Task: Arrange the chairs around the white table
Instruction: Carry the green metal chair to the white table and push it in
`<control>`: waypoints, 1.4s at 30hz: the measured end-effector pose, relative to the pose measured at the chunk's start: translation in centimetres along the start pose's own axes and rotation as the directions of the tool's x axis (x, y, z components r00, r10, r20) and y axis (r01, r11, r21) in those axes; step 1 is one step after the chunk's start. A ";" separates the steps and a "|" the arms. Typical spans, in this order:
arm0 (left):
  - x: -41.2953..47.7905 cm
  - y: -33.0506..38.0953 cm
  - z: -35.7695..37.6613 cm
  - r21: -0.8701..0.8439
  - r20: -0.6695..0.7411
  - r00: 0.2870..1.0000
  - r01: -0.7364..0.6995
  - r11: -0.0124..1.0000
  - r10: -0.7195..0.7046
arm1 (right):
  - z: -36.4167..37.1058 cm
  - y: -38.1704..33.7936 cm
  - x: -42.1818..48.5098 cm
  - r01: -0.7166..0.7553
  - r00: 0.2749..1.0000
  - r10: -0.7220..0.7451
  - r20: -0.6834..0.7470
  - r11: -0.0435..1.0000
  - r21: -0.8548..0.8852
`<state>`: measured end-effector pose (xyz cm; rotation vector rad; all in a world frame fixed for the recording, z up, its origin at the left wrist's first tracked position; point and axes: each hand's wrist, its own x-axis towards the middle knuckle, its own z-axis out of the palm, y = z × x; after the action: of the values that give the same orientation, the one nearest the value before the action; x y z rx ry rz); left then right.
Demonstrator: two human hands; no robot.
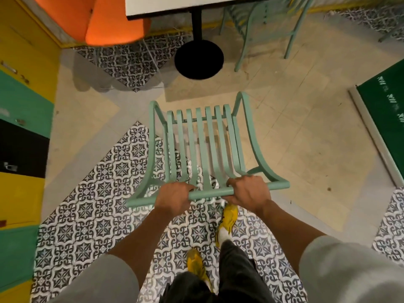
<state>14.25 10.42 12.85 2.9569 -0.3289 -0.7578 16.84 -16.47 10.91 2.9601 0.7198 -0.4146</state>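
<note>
Mint-green metal chair [203, 147], 7 curved slats between looping arms; left hand [173, 197] and right hand [248, 190] each grip its top rail tight, facing the white counter [175, 5].

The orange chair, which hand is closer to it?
Left. The left hand grips the green chair's top rail on the orange chair's side; the right hand grips farther right.

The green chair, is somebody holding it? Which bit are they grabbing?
Yes. Both hands, left hand and right hand, grip the green slatted chair by the top rail of its backrest, one hand toward each end.
</note>
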 end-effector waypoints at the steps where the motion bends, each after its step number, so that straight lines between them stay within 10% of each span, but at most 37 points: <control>1: 0.6 0.2 -0.8 -0.009 0.017 1.000 0.021 1.000 -0.021 | -0.5 0.4 0.6 -0.003 1.000 0.003 0.009 1.000 0.017; 17: 11.5 -0.6 -6.0 0.064 0.012 0.988 0.154 0.986 -0.155 | -3.9 6.6 10.2 0.018 0.998 -0.021 0.059 0.998 0.053; 27: 17.1 -2.4 -8.3 0.116 -0.201 0.976 -0.059 0.991 0.082 | -6.4 9.7 15.4 -0.014 0.997 0.010 0.075 0.998 0.056; 42: 26.4 -3.9 -15.4 0.053 0.073 0.997 0.035 0.998 -0.039 | -10.2 14.1 24.7 -0.103 0.976 0.082 0.202 0.990 0.095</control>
<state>45.04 8.55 13.53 2.9963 -0.3043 -0.8787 46.93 -16.80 13.89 2.9750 0.5515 -0.7488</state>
